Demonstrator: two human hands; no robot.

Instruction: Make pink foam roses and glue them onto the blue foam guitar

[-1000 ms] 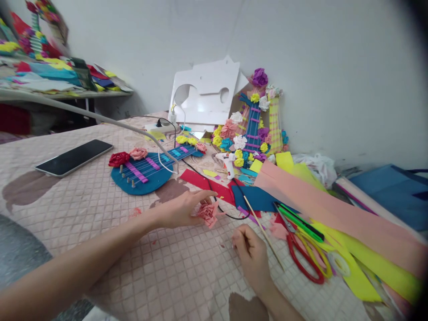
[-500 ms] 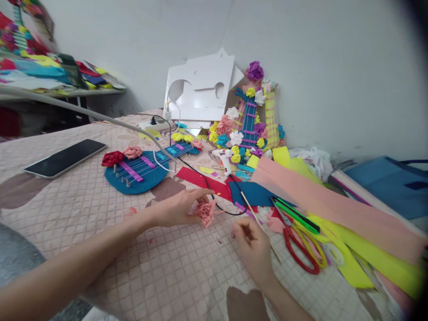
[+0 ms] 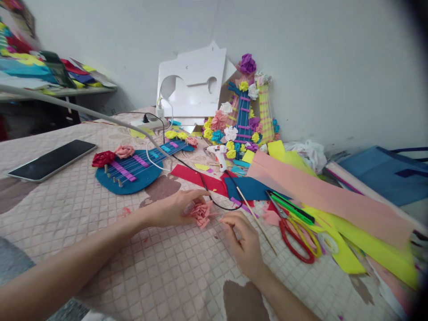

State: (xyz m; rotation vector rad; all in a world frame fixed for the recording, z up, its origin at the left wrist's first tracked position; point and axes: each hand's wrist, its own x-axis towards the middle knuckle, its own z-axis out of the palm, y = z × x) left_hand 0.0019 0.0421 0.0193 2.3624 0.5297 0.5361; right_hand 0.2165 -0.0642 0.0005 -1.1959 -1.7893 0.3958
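Fingers of the left hand [image 3: 175, 207], head view: closed around a pink paper flower [image 3: 200, 216], between our two hands. Right hand [image 3: 244, 245]: fingers curled near the flower; we can't tell if they hold anything. We see a wooden stick [image 3: 258, 224] beside it, scissors [image 3: 284, 216] farther right, glue gun [image 3: 220, 156] beyond.

Pink paper flower [image 3: 201, 215] partly hidden by left hand [image 3: 176, 208]

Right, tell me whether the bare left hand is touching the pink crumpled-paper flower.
Touching: the head view shows the left hand holding the pink crumpled-paper flower, its thumb against the flower's left side.
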